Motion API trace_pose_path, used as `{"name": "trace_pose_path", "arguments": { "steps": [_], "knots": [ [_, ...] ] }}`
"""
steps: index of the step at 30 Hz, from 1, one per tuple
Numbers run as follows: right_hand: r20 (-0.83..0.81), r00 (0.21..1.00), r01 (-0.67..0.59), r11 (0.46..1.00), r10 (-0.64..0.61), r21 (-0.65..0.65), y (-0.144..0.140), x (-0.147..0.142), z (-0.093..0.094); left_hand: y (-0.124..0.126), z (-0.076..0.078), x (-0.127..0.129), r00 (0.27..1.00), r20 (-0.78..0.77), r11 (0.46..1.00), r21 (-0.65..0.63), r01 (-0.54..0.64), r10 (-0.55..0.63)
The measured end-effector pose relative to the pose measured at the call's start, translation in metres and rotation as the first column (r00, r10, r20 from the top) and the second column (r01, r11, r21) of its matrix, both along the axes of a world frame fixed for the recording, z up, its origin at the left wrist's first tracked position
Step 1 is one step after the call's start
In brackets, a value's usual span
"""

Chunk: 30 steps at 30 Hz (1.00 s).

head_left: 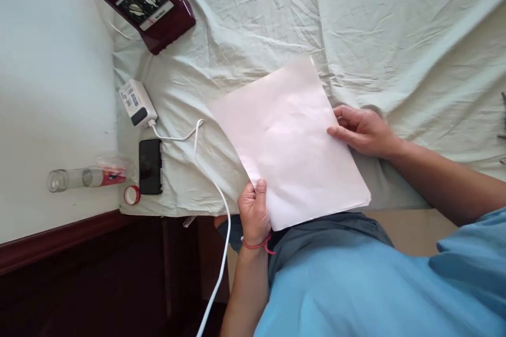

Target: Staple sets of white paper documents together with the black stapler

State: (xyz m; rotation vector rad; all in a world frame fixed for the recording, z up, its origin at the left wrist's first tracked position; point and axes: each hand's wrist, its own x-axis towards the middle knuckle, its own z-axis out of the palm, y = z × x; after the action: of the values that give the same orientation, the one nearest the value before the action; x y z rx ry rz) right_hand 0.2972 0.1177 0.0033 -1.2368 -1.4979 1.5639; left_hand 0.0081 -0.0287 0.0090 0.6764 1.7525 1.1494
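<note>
Pale cloth (pixel 256 21) under white paper (pixel 294 142)

A light wall (pixel 51 89) stood well to the left of the left hand (pixel 255 213), and the creased cloth spread out ahead of both hands. Counted from there: one dark red fan (pixel 168 16), far ahead and to the left of the left hand; nearer it, one white device (pixel 138 102), one phone (pixel 150 167), one clear bottle (pixel 95 176) and one small red ring (pixel 132 195). One white cable (pixel 213 181) ran from the device and passed just left of the left hand, whose wrist wore one red band (pixel 256 245).

The paper was between the left hand and the right hand (pixel 363 131), turned at a slant, its near edge reaching past the cloth toward the lap. It looked blank, faintly pinkish and gently rippled, with layered edges at the near right corner. The left hand pinched its left edge, thumb on top; the right hand lightly grasped its right edge, thumb over the face.

The left fingertips were hidden under the paper. Whether the layers were separate sheets or a fold could not be told. The fan's cage was cut off above, and some metal bits (pixel 503 134), beyond the right forearm, were cropped and unclear.
</note>
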Motion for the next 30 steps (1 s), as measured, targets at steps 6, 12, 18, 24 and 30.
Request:
{"name": "trace_pose_path", "arguments": {
  "steps": [6, 12, 18, 24, 30],
  "knots": [
    [0.038, 0.996, 0.083, 0.996, -0.084, 0.043, 0.002, -0.004, -0.006, 0.0, 0.002, -0.002, 0.986, -0.075, 0.989, -0.027, 0.145, -0.147],
    [-0.168, 0.974, 0.138, 0.987, -0.151, -0.085, 0.004, -0.002, -0.008, -0.003, 0.003, -0.005, 0.914, -0.254, 0.946, -0.016, 0.323, -0.316],
    [-0.176, 0.94, 0.268, 0.953, -0.291, -0.141, 0.006, -0.003, -0.001, -0.004, 0.001, -0.005, 0.922, -0.175, 0.936, 0.011, 0.352, -0.344],
    [-0.223, 0.93, 0.254, 0.949, -0.292, -0.187, 0.002, -0.006, 0.005, -0.006, 0.004, -0.005, 0.926, -0.147, 0.936, 0.007, 0.352, -0.347],
    [-0.183, 0.922, 0.322, 0.938, -0.341, -0.126, 0.001, -0.006, 0.0, -0.002, 0.006, -0.005, 0.91, -0.234, 0.938, -0.038, 0.344, -0.343]
  ]
}}
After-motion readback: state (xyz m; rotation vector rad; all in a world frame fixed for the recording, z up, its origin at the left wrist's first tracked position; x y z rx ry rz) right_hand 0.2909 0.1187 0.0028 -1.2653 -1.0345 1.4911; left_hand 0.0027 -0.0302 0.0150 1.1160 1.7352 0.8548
